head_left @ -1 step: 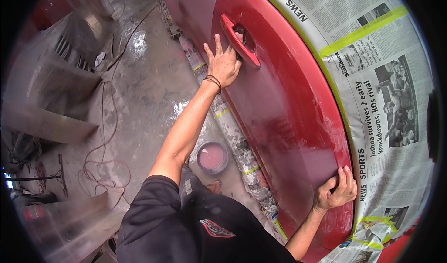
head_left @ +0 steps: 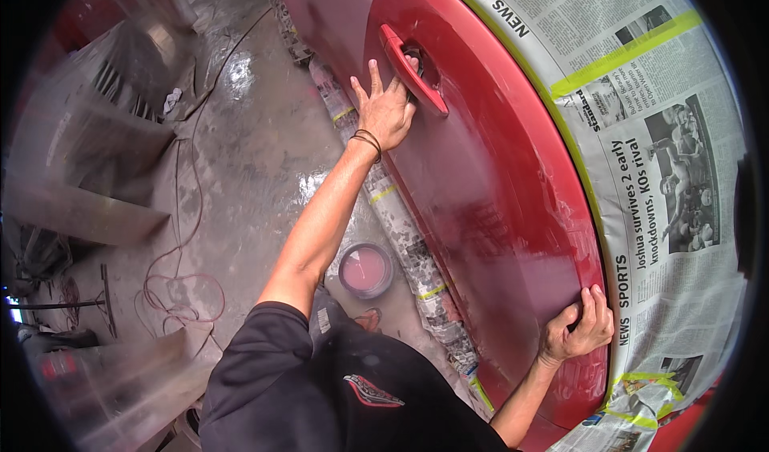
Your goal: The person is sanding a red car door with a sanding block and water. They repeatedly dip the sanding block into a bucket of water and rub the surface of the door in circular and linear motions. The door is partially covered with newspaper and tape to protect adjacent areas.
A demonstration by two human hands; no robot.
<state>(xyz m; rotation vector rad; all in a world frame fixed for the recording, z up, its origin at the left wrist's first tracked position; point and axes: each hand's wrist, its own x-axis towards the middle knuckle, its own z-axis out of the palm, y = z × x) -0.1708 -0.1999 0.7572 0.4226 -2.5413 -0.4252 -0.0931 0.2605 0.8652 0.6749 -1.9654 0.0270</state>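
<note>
My left hand [head_left: 386,114] reaches up to the door handle [head_left: 413,71] of a red car door [head_left: 473,204]. Some of its fingers are hooked behind the handle and partly hidden; the others spread out over the panel. Lower down, my right hand [head_left: 578,324] rests against the door near its edge. Its fingers are bent and close together with the tips on the red surface, and whatever might be under them is hidden. Dull, hazy patches show on the paint between the two hands.
Newspaper sheets [head_left: 673,172] held by yellow-green tape [head_left: 625,56] cover the car beside the door. A round tub of pinkish liquid [head_left: 365,270] stands on the wet floor near my foot. Paper-wrapped trim [head_left: 404,232] runs below the door. A hose [head_left: 189,212] and grey sheeting [head_left: 96,132] lie left.
</note>
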